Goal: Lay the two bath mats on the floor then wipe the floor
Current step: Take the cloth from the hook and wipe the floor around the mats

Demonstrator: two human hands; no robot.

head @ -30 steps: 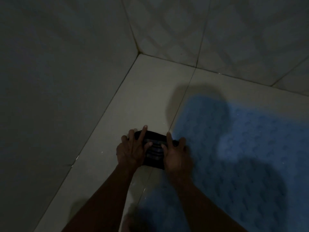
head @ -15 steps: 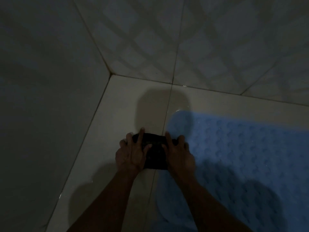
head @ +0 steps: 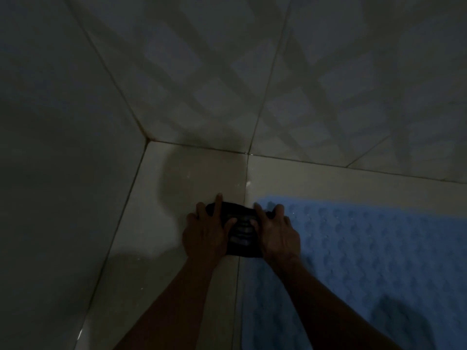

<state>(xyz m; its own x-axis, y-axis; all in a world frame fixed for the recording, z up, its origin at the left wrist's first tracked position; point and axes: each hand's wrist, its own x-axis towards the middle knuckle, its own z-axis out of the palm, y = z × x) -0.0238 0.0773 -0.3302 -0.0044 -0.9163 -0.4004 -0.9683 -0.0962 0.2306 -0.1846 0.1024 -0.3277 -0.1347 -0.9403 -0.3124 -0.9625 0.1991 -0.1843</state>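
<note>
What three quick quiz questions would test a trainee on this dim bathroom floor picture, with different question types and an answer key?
1. True or false: the dark cloth lies under both hands.
2. Which side of the cloth is the blue bath mat on: A left, B right?
3. Fill in: the left hand and right hand press the cloth onto the ____ floor.

Key: 1 true; 2 B; 3 tiled.

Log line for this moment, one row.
phase: wiping floor | left hand: pressing dark cloth | right hand: pressing same cloth | blue bath mat: laid flat, right of cloth | second mat: unseen
</note>
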